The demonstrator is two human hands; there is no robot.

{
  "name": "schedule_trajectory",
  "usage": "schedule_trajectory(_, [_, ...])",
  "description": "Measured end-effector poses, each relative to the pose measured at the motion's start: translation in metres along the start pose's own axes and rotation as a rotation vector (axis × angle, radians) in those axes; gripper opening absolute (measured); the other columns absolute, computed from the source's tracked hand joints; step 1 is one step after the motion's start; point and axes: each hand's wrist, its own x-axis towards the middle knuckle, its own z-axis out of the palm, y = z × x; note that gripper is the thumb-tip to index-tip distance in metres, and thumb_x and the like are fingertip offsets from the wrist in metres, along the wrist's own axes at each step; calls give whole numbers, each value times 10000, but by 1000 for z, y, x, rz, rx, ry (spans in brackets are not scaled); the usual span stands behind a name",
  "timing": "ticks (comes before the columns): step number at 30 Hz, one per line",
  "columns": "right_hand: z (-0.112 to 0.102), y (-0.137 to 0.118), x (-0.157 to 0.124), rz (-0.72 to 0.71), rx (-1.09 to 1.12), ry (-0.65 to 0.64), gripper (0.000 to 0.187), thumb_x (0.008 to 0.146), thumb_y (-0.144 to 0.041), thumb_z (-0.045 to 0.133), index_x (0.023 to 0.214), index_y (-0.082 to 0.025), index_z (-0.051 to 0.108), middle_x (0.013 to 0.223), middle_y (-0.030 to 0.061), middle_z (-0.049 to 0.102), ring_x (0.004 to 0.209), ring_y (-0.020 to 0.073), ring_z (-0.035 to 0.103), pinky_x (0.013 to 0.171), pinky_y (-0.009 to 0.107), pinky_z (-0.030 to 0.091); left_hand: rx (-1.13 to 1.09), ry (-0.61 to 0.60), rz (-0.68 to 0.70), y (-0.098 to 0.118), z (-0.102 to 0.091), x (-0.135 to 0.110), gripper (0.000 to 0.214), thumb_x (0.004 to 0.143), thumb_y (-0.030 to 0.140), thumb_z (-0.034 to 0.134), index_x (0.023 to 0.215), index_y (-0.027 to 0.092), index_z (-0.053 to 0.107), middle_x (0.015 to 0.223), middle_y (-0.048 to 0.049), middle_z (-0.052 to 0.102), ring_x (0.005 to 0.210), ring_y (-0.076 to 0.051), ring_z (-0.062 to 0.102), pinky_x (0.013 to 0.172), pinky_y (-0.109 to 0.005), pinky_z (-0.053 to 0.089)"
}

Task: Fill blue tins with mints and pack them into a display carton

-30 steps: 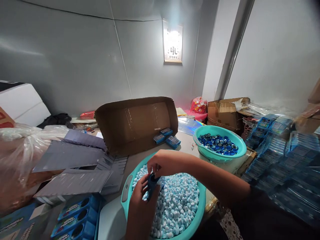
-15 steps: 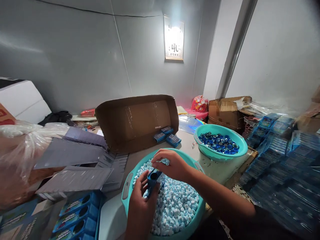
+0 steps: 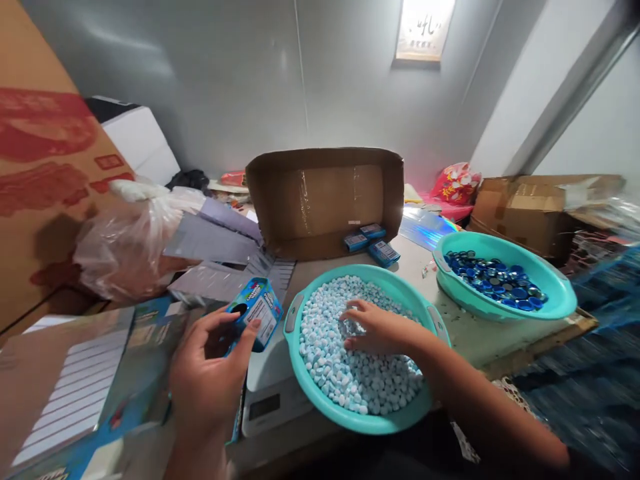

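Note:
My left hand (image 3: 207,373) grips a small blue printed box (image 3: 256,311) with a round hole in its end, held left of the big teal basin (image 3: 295,320). That basin is heaped with small pale blue and white candies (image 3: 345,373). My right hand (image 3: 379,329) rests on the candies, fingers curled around a small clear thing I cannot make out. A second teal basin (image 3: 550,308) at the right holds several dark blue round caps (image 3: 493,280).
An open cardboard box (image 3: 325,197) stands behind the basins with three small blue boxes (image 3: 371,241) at its mouth. Grey flat sheets (image 3: 210,240), a plastic bag (image 3: 125,243) and printed cartons lie left. A scale (image 3: 273,400) sits under the big basin. Cartons stand at right.
My left hand has carried the blue box out of the basin to the left. My right hand has dropped onto the candies. The camera has swung left and down.

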Motion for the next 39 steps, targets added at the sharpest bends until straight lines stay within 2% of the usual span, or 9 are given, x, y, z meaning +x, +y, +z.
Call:
schedule_trajectory(5, [-7, 2, -1, -27, -25, -65, 410, 776, -371, 807, 1145, -224, 710, 1190, 105, 614, 1066, 266, 619, 968, 402, 475, -13, 13, -127, -14, -4, -4, 401, 720, 489, 782, 988, 212, 672, 977, -42, 697, 833, -186, 686, 789, -320, 569])
schedule_trajectory(9, [-13, 2, 0, 6, -39, -61, 321, 742, -322, 830, 1037, -221, 751, 1021, 68, 708, 927, 236, 654, 811, 316, 476, -121, 82, -127, 5, 22, -7, 390, 697, 453, 810, 965, 210, 665, 924, -21, 691, 783, -159, 683, 754, -281, 565])
schedule_trajectory(12, [-9, -1, 1, 81, -115, -86, 265, 752, -344, 794, 975, -205, 761, 867, 54, 734, 776, 212, 646, 648, 273, 413, -195, -70, -101, 26, 59, -11, 374, 708, 429, 804, 974, 209, 658, 959, -31, 700, 832, -173, 693, 766, -287, 577])
schedule_trajectory(16, [-2, -3, 1, -18, -226, -108, 127, 786, -267, 702, 837, -156, 740, 707, 43, 685, 589, 144, 518, 539, 264, 290, -329, -334, -127, 40, 105, -22, 334, 749, 414, 759, 984, 209, 639, 1032, -59, 706, 915, -209, 703, 751, -310, 595])
schedule_trajectory(20, [-14, -4, -4, -77, -214, -93, 117, 814, -172, 630, 716, -149, 690, 633, 3, 626, 552, 106, 434, 549, 261, 290, -270, -468, -33, 35, 121, -26, 288, 742, 388, 755, 957, 217, 667, 1057, -63, 712, 936, -219, 698, 789, -335, 595])
schedule_trajectory(24, [-38, -13, -3, -133, 205, 107, 107, 839, -178, 611, 805, -167, 712, 685, -16, 634, 630, 105, 511, 605, 231, 374, -272, -540, -103, 27, 116, -25, 446, 730, 438, 757, 1104, 215, 656, 1101, -87, 708, 1014, -262, 689, 809, -375, 596])
schedule_trajectory(27, [-47, -27, 15, -32, 666, 380, 157, 824, -318, 648, 818, -172, 705, 645, -27, 587, 578, 102, 507, 538, 222, 376, -301, -569, -143, 24, 115, -24, 636, 719, 477, 769, 1272, 214, 593, 1241, -123, 663, 1098, -289, 667, 850, -408, 593])
schedule_trajectory(30, [-44, -41, 41, 82, 1033, 563, 207, 753, -367, 674, 796, -165, 689, 621, -26, 575, 537, 94, 492, 493, 212, 357, -280, -582, -85, 22, 116, -25, 567, 734, 475, 766, 1236, 244, 638, 1248, -98, 664, 1087, -281, 671, 867, -410, 595])
schedule_trajectory(39, [-28, -51, 69, 138, 1243, 726, 252, 686, -325, 653, 867, -149, 666, 555, -46, 538, 482, 78, 428, 453, 204, 271, -270, -598, 110, 20, 115, -27, 459, 787, 398, 740, 1215, 257, 652, 1190, -75, 681, 1060, -256, 672, 833, -366, 615])
